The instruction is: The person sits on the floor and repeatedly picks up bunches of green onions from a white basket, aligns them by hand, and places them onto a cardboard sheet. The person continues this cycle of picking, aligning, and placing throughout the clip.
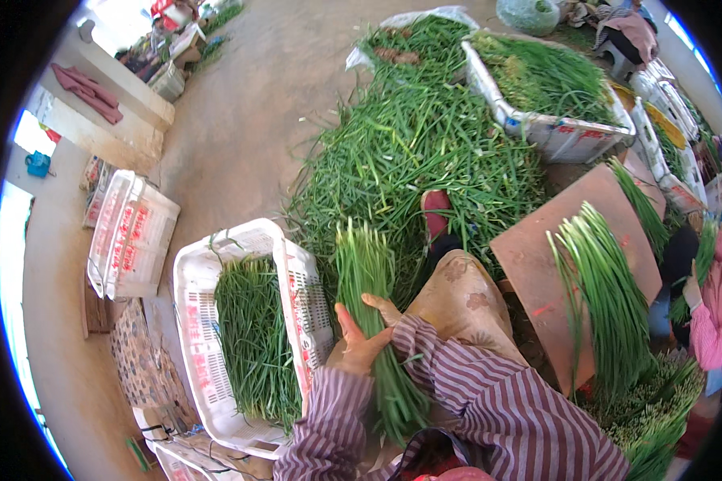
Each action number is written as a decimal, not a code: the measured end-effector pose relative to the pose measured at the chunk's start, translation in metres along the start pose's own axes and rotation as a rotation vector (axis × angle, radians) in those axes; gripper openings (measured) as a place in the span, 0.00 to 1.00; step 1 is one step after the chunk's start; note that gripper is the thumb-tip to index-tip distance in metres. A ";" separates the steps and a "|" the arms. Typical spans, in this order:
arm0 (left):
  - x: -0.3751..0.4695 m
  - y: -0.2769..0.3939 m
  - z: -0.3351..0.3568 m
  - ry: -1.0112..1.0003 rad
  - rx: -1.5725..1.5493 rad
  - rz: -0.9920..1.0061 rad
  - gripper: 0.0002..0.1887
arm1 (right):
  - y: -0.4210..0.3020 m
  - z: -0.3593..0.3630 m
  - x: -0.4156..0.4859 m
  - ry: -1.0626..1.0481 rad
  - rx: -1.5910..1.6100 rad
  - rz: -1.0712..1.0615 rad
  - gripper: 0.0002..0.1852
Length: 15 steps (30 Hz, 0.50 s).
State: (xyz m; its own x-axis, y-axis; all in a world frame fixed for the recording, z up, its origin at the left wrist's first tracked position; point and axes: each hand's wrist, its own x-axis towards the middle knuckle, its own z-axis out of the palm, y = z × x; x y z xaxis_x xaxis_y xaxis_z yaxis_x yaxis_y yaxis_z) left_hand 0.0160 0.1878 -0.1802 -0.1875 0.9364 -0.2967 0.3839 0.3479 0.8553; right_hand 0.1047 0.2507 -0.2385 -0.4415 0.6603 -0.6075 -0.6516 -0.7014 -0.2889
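Observation:
A bundle of long green stalks, likely garlic chives (366, 270), stands in front of me, pale cut ends up and leaves hanging down. My left hand (358, 346) lies against its near left side, thumb and fingers around it. My right hand (384, 308) grips the bundle from the right, its fingers partly hidden. To the left, a white plastic crate (283, 252) holds dark green bundled stalks (256, 343). At the right, another bunch (607, 294) lies across a reddish-brown board (535, 240), its leaves hanging over the near edge.
Loose green leaves (409, 144) are heaped on the floor around my red shoe (436, 210). Beyond stands a filled white crate (571, 135). Stacked white crates (135, 240) stand by the left wall. A co-worker's pink sleeve (713, 312) and hand holding stalks are at far right, near more bunches (656, 415).

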 end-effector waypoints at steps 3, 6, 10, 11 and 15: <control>-0.044 0.043 -0.023 -0.194 -0.611 -0.337 0.52 | -0.011 0.037 -0.023 0.071 -0.197 -0.224 0.13; -0.073 0.066 -0.032 -0.253 -0.793 -0.481 0.37 | -0.009 0.070 -0.062 0.059 -0.092 -0.345 0.43; -0.104 0.096 -0.071 -0.313 -0.514 -0.288 0.24 | -0.022 0.096 -0.116 -0.137 0.019 -0.405 0.35; -0.114 0.102 -0.085 -0.298 -0.476 -0.217 0.25 | -0.030 0.093 -0.128 -0.467 0.032 -0.346 0.33; -0.163 0.117 -0.144 -0.387 -0.262 -0.235 0.29 | -0.045 0.085 -0.165 -0.698 0.253 -0.345 0.30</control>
State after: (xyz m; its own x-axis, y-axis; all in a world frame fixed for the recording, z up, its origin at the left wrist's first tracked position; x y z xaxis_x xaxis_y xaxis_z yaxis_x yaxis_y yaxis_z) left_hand -0.0390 0.0693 0.0295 0.1253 0.8005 -0.5861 0.1230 0.5737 0.8098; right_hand 0.1542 0.1961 -0.0621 -0.4189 0.9015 0.1092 -0.9035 -0.4018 -0.1490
